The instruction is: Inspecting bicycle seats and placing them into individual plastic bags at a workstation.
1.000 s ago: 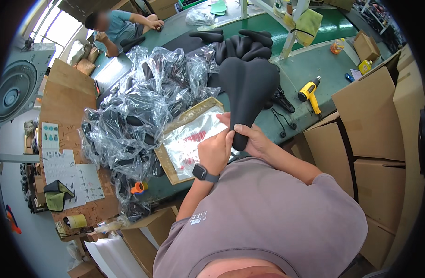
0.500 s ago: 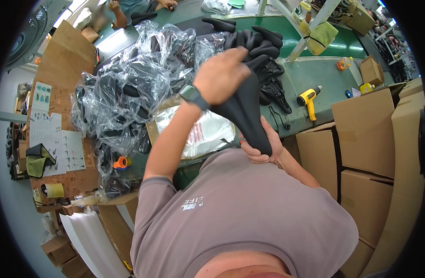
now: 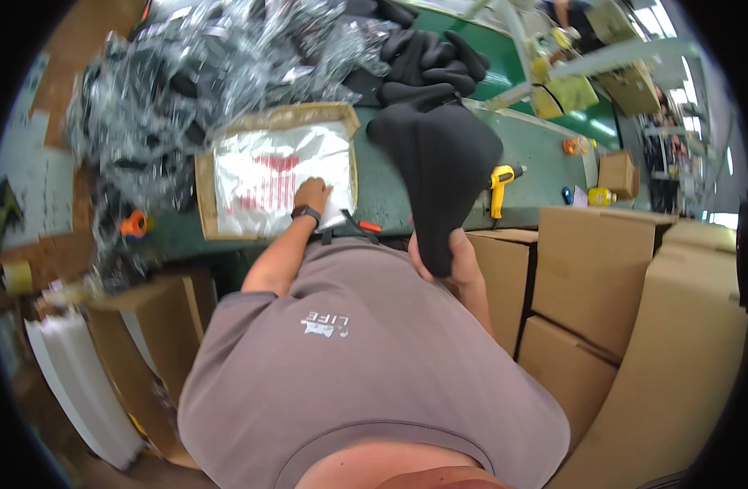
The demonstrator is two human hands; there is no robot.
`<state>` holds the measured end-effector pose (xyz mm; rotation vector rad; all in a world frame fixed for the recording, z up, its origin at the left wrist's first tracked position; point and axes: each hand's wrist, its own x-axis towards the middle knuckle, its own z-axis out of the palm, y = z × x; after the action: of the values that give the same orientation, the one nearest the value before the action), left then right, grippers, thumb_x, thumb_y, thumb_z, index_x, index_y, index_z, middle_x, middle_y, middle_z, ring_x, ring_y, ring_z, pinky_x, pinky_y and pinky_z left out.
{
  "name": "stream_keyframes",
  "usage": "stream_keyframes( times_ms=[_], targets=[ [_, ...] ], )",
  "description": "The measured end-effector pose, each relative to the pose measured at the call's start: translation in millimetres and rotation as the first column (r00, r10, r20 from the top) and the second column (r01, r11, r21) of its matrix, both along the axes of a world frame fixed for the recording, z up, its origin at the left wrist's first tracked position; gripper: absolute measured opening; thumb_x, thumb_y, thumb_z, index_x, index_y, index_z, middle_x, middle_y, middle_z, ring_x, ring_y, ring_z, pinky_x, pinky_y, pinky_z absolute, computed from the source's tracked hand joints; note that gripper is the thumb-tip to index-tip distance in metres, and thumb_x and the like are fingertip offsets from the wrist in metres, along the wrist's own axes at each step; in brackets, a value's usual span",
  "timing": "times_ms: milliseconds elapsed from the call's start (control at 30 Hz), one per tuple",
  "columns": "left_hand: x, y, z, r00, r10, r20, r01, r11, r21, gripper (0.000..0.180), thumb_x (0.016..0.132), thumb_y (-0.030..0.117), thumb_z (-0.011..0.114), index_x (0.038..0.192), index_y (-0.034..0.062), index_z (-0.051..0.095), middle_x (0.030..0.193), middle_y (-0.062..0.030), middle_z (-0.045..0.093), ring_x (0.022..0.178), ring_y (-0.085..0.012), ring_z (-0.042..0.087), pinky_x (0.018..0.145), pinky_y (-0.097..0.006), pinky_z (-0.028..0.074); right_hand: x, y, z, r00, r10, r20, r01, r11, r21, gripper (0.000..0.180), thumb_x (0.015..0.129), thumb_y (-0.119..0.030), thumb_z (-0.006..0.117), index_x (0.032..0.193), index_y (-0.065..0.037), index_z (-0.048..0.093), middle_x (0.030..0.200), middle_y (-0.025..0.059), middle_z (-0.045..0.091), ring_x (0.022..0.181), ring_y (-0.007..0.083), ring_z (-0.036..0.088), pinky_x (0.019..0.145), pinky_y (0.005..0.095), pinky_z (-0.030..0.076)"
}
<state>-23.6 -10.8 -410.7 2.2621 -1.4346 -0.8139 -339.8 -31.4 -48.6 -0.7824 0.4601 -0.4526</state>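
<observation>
A black bicycle saddle [image 3: 431,171] stands upright before me, its wide end up and away from me. My right hand [image 3: 462,259] is closed round the narrow nose. My left hand [image 3: 313,197], with a dark watch on the wrist, rests on the clear plastic bags [image 3: 255,175] with red print. Its fingers are curled in at the surface of the top bag; the fingertips are partly hidden. The bags lie in a shallow open cardboard box [image 3: 207,196] on the green table [image 3: 378,183].
Saddles in clear plastic [image 3: 186,90] heap up at the left; bare black saddles [image 3: 431,69] pile behind. A yellow heat gun [image 3: 501,189] lies at the right. An orange-handled tool [image 3: 369,226] sits by the table's front edge. Large cardboard boxes [image 3: 590,281] stand close on my right.
My left hand has left the saddle's wide end and come down onto the plastic bags. My right hand keeps the saddle, now more upright. The view has shifted.
</observation>
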Motion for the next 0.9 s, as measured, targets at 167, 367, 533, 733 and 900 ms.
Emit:
stream_keyframes(
  times_ms=[167, 367, 533, 733, 900],
  targets=[
    [-7.8, 1.9, 5.2, 0.986, 0.160, 0.037, -0.153, 0.977, -0.145, 0.032, 0.103, 0.039, 0.077, 0.102, 0.0070, 0.078, 0.113, -0.0187, 0.074, 0.106, -0.0412, 0.073, 0.091, -0.054, 0.059, -27.9, -23.7, -72.9, 0.708, -0.383, -0.594, 0.019, 0.851, -0.525, 0.041, 0.094, -0.014, 0.092, 0.121, -0.003, 0.064, 0.095, 0.0052, 0.076, 0.077, 0.0137, 0.070, 0.067, 0.0313, 0.055],
    [-12.5, 7.1, 5.3, 0.962, 0.274, 0.001, -0.274, 0.959, -0.069, 0.028, 0.103, 0.040, 0.074, 0.108, 0.0137, 0.084, 0.115, -0.0166, 0.078, 0.108, -0.0389, 0.075, 0.093, -0.054, 0.059, 3.3, -11.0, -164.8, 0.666, -0.202, -0.718, 0.026, 0.968, -0.248, 0.038, 0.100, -0.025, 0.088, 0.120, -0.004, 0.063, 0.089, 0.0076, 0.074, 0.064, 0.0157, 0.069, 0.062, 0.0332, 0.057],
    [13.0, 22.2, -5.2, 0.865, 0.402, -0.300, -0.446, 0.890, -0.095, 0.033, 0.111, 0.030, 0.059, 0.108, 0.0064, 0.082, 0.107, -0.0205, 0.083, 0.103, -0.0373, 0.078, 0.093, -0.049, 0.060, 70.9, -24.0, -192.4, 0.747, -0.161, -0.646, -0.015, 0.966, -0.257, 0.049, 0.103, -0.028, 0.083, 0.136, 0.000, 0.061, 0.096, 0.0115, 0.077, 0.065, 0.0180, 0.071, 0.064, 0.0375, 0.060],
    [31.0, 32.7, 26.4, 0.615, 0.734, -0.289, -0.789, 0.575, -0.219, 0.030, 0.111, 0.026, 0.059, 0.103, 0.0005, 0.073, 0.105, -0.0231, 0.079, 0.101, -0.0443, 0.076, 0.089, -0.054, 0.057, 123.3, -32.7, -225.2, 0.575, -0.210, -0.791, -0.536, 0.634, -0.558, 0.084, 0.099, -0.027, 0.084, 0.168, -0.008, 0.042, 0.121, 0.0283, 0.077, 0.102, 0.0402, 0.080, 0.087, 0.0525, 0.061],
    [39.5, 59.1, 172.4, 0.924, 0.057, -0.378, -0.326, 0.637, -0.699, 0.021, 0.110, 0.020, 0.066, 0.103, 0.0006, 0.070, 0.141, -0.0214, 0.069, 0.134, -0.0418, 0.062, 0.117, -0.050, 0.047, 133.6, -45.0, -213.1, 0.550, -0.249, -0.797, -0.764, 0.236, -0.601, 0.096, 0.093, -0.029, 0.089, 0.172, -0.012, 0.038, 0.124, 0.0320, 0.076, 0.114, 0.0537, 0.073, 0.098, 0.0580, 0.059]
  ],
)
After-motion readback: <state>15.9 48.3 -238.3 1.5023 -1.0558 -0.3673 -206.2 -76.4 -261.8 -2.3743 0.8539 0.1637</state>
